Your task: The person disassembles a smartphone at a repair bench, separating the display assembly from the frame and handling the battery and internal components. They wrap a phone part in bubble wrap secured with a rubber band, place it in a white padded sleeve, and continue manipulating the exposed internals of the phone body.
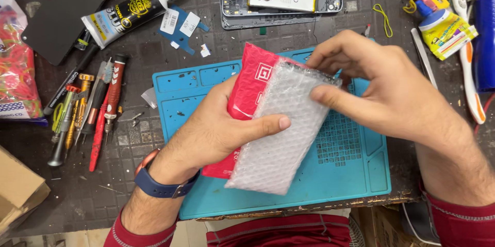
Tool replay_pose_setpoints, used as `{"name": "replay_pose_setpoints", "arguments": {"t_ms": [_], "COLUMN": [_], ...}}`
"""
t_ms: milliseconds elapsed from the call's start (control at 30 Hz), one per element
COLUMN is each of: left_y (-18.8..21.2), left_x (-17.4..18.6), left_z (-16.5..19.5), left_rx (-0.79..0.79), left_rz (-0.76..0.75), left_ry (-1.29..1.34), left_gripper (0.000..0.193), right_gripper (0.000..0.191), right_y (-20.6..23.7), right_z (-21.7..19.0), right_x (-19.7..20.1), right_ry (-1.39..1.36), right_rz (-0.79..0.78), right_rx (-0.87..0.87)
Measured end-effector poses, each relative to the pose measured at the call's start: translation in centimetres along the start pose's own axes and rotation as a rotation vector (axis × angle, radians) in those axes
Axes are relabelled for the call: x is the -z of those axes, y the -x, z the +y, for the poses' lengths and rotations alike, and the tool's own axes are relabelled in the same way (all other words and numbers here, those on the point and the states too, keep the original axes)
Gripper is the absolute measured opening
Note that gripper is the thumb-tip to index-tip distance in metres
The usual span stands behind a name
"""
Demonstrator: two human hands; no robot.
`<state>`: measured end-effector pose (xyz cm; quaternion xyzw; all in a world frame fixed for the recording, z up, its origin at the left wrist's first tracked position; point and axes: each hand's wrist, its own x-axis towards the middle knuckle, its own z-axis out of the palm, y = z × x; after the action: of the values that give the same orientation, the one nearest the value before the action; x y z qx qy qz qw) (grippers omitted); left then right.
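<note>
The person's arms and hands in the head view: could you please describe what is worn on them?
Both hands are bare, with no gloves or rings in view. The left hand has a dark blue watch strap round the wrist, with a copper-coloured edge showing. Below it starts a dark red sleeve pushed up the forearm. The right hand has no watch; its dark red cuff carries a thin pale stitched line.

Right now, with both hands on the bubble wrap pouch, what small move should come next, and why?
Probably pull the bubble wrap pouch further out of the red packet. The right hand pinches the pouch's top edge, the left hand grips the packet with its thumb across the wrap, and the pouch already lies mostly outside, above the blue mat.
</note>
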<state>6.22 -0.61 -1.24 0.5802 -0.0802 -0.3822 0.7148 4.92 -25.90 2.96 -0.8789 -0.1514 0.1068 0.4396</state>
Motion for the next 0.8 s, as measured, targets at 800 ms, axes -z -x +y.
{"name": "replay_pose_setpoints", "arguments": {"t_ms": [800], "left_y": [1.4], "left_x": [3.0], "left_z": [2.2], "left_rx": [-0.545], "left_rz": [0.032], "left_ry": [-1.123], "left_gripper": [0.028], "right_gripper": [0.034], "right_y": [0.8], "right_z": [2.3], "right_x": [2.5], "right_ry": [-0.431], "right_rz": [0.101], "right_rx": [-0.170]}}
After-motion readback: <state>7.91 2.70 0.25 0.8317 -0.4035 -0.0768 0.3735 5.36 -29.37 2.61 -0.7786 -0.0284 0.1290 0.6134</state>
